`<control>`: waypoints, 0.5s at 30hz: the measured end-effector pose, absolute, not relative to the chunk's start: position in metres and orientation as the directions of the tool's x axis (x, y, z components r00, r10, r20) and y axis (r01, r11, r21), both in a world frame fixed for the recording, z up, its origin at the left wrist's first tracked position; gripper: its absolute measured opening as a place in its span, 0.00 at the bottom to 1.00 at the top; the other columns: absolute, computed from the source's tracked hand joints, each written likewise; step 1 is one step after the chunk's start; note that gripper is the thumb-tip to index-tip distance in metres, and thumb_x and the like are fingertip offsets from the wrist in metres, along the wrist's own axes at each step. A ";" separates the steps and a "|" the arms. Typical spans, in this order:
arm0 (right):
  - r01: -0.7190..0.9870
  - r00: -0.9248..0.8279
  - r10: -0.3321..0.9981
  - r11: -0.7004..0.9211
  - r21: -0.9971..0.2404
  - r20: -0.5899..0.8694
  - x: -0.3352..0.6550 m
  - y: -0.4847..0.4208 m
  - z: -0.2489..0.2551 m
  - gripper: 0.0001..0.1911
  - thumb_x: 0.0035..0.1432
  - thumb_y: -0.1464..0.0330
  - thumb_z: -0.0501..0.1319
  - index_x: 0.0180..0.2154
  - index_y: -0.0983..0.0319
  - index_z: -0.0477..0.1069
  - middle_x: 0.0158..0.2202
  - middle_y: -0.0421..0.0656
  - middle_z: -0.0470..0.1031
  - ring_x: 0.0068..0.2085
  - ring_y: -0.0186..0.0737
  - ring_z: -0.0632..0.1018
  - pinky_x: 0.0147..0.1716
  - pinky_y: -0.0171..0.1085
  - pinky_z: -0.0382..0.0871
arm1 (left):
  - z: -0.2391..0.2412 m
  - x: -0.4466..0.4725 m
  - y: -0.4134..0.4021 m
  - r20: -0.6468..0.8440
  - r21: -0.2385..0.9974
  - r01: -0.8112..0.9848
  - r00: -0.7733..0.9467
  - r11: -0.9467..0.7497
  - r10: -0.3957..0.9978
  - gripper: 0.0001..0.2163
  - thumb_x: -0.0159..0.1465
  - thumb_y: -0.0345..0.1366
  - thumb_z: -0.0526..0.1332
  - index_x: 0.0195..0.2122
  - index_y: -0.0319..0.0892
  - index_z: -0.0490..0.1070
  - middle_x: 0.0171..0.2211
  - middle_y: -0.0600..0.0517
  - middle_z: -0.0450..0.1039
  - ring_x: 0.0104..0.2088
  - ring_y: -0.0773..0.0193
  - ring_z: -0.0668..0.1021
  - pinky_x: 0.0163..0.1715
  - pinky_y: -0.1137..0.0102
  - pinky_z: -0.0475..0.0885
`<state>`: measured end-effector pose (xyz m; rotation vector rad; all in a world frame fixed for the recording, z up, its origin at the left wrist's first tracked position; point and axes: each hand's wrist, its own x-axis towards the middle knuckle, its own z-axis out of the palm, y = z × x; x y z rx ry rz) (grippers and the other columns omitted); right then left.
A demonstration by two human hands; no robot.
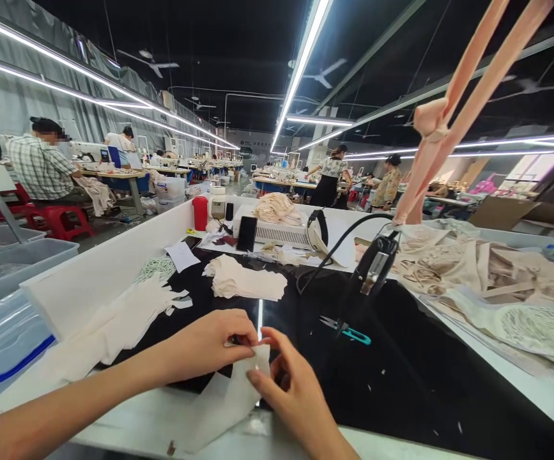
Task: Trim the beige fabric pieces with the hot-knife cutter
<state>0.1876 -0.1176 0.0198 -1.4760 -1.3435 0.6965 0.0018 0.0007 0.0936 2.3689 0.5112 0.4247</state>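
A cream fabric piece (231,402) hangs over the front edge of the black tabletop (401,383), its upper end between my hands. My left hand (219,342) pinches that end, thumb and fingers pressed together. My right hand (291,377) has its thumb on the fabric and its index finger curled toward the left fingertips. Just beyond my hands, a bright light strip (260,316) shows in the tabletop. A stack of cream fabric pieces (245,279) lies behind it. More cream pieces (128,319) are spread to the left.
Teal-handled thread snips (353,333) lie to the right, near a black corded device (375,265) hung from a pink fabric strap (434,128). Beige garments (507,275) are heaped at right. A phone (246,234) and red cup (200,213) stand at the back. Co-workers are farther off.
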 end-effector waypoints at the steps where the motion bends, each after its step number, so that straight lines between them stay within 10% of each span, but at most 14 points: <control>1: 0.427 0.166 0.973 0.076 -0.901 0.161 0.182 -0.114 0.021 0.22 0.57 0.58 0.71 0.52 0.57 0.79 0.42 0.42 0.82 0.32 0.36 0.74 0.32 0.34 0.68 | 0.098 0.001 0.000 0.142 0.691 0.264 0.863 -0.673 0.485 0.04 0.67 0.34 0.66 0.35 0.43 0.79 0.37 0.54 0.76 0.38 0.65 0.76 0.41 0.72 0.67; 6: 0.493 0.021 0.993 0.088 -0.866 0.113 0.178 -0.103 0.030 0.17 0.70 0.60 0.55 0.35 0.59 0.79 0.29 0.40 0.74 0.32 0.38 0.72 0.32 0.34 0.61 | 0.108 -0.011 0.008 -0.001 0.742 0.371 0.833 -0.558 0.553 0.07 0.63 0.40 0.66 0.36 0.43 0.80 0.34 0.55 0.75 0.34 0.64 0.73 0.36 0.72 0.65; 15: 0.519 -0.036 0.996 -0.052 -0.853 -0.083 0.199 -0.094 0.036 0.19 0.69 0.61 0.54 0.47 0.58 0.82 0.23 0.34 0.72 0.17 0.30 0.70 0.25 0.31 0.63 | 0.105 -0.040 0.022 -0.265 0.833 0.498 0.742 -0.242 0.616 0.17 0.54 0.51 0.70 0.35 0.42 0.81 0.23 0.57 0.67 0.25 0.68 0.64 0.27 0.72 0.56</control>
